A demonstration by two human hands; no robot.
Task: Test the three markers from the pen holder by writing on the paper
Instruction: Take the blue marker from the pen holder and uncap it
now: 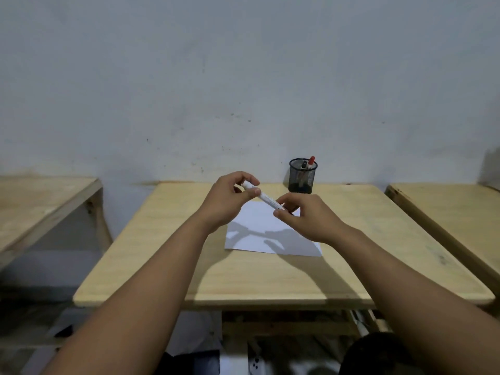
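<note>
Mid-frame, left hand (pixel 227 197) and right hand (pixel 303 212) each pinch one white marker (pixel 266 199); uncapping seems next, then writing on the paper (pixel 273 236)

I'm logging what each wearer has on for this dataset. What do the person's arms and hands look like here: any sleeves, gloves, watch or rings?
Both forearms are bare right up to the bottom edge of the picture, so no sleeves show. The left hand and the right hand are ungloved. No watch, bracelet or ring is visible on either wrist or on the fingers that show.
</note>
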